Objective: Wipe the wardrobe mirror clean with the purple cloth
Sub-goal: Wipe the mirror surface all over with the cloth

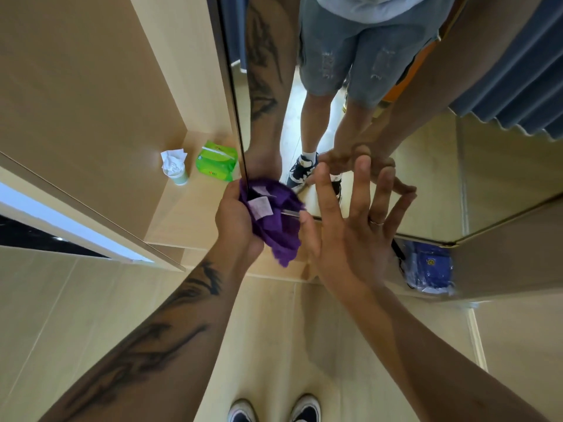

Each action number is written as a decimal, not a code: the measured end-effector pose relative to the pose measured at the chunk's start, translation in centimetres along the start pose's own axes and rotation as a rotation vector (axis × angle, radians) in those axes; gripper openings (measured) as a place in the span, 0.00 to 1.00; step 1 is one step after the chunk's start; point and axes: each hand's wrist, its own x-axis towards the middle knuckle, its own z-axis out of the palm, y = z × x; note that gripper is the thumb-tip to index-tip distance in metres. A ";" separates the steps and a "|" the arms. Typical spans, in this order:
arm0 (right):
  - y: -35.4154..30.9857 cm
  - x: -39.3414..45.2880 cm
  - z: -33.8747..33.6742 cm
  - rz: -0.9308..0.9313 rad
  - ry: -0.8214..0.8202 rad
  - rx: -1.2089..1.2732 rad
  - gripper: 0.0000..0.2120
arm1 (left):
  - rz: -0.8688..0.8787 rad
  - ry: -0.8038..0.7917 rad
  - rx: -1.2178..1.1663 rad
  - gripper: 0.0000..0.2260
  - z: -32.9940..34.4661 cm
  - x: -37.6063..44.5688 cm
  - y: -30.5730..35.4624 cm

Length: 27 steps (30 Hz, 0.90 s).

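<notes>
My left hand grips a bunched purple cloth with a white label, held against the lower left corner of the wardrobe mirror. My right hand is spread wide with straight fingers, just right of the cloth, its fingertips near or on the glass; a ring sits on one finger. The mirror shows the reflection of both arms, denim shorts and sneakers.
A green pack of wipes and a cup stuffed with tissue sit on the wooden ledge left of the mirror. A blue bag lies on the floor under the mirror's right part. My shoes stand on the light wooden floor.
</notes>
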 end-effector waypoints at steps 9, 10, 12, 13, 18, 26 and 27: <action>0.2 -0.1 0.7 -0.009 0.014 -0.027 0.35 | -0.041 0.058 -0.103 0.16 1.2 -0.1 -0.4; 0.2 -0.1 0.7 -0.007 0.022 -0.024 0.35 | 0.008 0.075 -0.066 0.15 1.3 -0.2 -0.2; 0.3 -0.2 0.7 -0.007 0.033 -0.011 0.34 | 0.147 0.085 0.018 0.12 1.3 -0.6 0.2; 0.3 -0.2 0.7 -0.011 0.035 -0.008 0.33 | 0.234 0.076 0.049 0.10 1.3 -0.7 0.4; 0.5 -0.4 0.8 -0.031 0.030 -0.011 0.34 | 0.517 -0.042 0.173 0.12 1.2 -1.3 3.1; 0.4 -0.1 0.3 -0.035 0.038 -0.010 0.33 | -0.030 -0.049 0.015 0.17 0.3 -1.3 0.4; 0.3 -0.1 0.2 -0.031 0.017 -0.012 0.34 | -0.080 -0.075 -0.021 0.18 0.1 -1.3 0.2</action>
